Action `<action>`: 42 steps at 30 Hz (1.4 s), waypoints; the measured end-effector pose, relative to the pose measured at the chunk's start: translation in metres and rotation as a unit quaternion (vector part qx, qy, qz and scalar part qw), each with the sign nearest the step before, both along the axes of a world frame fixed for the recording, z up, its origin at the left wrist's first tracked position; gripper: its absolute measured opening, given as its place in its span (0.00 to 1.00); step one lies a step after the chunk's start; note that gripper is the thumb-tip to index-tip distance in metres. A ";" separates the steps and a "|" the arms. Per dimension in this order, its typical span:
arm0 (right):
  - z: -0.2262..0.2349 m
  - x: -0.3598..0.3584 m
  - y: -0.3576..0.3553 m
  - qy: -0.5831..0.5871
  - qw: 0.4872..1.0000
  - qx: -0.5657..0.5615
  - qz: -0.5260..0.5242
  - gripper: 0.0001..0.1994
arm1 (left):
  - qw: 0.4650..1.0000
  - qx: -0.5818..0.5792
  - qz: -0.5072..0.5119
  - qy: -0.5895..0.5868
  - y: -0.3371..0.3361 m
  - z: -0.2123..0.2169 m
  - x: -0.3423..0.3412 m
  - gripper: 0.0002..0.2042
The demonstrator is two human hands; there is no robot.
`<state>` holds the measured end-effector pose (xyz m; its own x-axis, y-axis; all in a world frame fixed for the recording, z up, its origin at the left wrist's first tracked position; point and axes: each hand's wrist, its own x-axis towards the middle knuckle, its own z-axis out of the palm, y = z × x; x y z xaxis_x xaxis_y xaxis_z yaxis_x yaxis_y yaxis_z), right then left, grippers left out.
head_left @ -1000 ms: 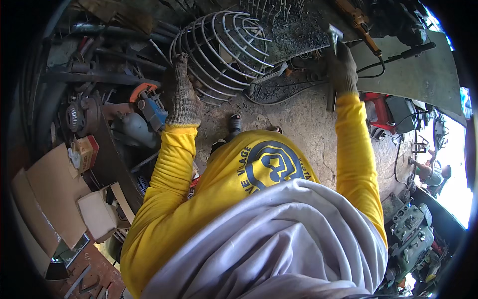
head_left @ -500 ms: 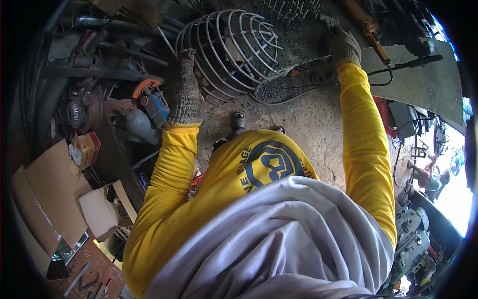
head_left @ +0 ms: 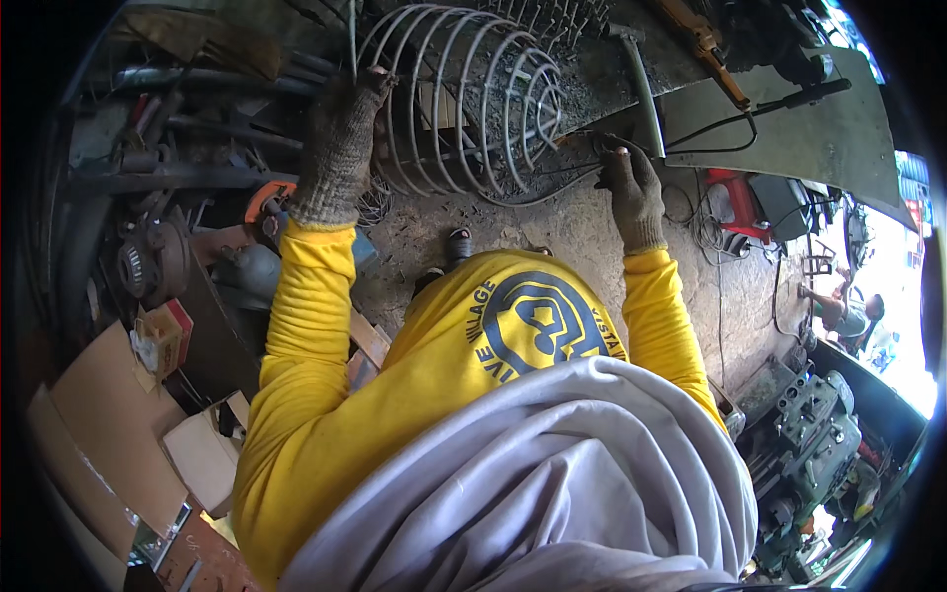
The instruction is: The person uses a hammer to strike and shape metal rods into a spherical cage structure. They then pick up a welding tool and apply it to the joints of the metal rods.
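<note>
My left hand (head_left: 343,143), in a worn knit glove with bare fingertips, is closed at the left side of a rounded cage of bent metal bars (head_left: 472,104). A thin metal rod (head_left: 352,35) rises out of its grip; whether the fingers also touch the cage is hidden. My right hand (head_left: 633,192), gloved alike, hangs to the right of the cage with its fingers apart and nothing in them. Just beyond it a hammer (head_left: 645,94) lies, its pale handle pointing back toward the fingers.
A bare metal sheet (head_left: 779,128) lies at the right, with a yellow tool (head_left: 705,39) and a black cable near it. Scrap metal and cardboard boxes (head_left: 202,444) crowd the left. Greasy machine parts (head_left: 814,424) stand lower right. Another person (head_left: 843,311) sits farther off at the right.
My right hand has let go of the hammer and drawn back toward me. The thin rod at my left hand has swung more upright, and the cage has turned slightly.
</note>
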<state>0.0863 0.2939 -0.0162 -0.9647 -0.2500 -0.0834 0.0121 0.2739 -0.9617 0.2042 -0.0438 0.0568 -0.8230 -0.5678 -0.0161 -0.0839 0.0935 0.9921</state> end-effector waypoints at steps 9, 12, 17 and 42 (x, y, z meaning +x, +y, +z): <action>0.075 -0.033 -0.031 0.079 0.996 -0.042 0.009 0.24 | 0.884 -0.045 -0.452 0.111 -0.030 0.021 -0.070 0.13; 0.096 -0.050 -0.051 0.219 0.975 0.001 0.040 0.28 | 0.835 -0.199 -0.512 0.028 -0.013 0.045 -0.095 0.18; 0.091 -0.055 -0.042 0.347 0.921 0.105 0.144 0.28 | 0.792 -0.220 -0.567 -0.056 0.005 0.074 -0.121 0.17; 0.075 -0.057 -0.020 0.215 0.964 0.066 -0.142 0.22 | 0.845 -0.162 -0.495 0.122 -0.005 0.037 -0.128 0.14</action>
<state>0.0298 0.2735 0.0588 -0.9453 0.0151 0.3259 -0.2866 0.4389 -0.8516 0.0758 -0.0484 0.0940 -0.8533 0.4594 0.2466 0.3976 0.2671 0.8778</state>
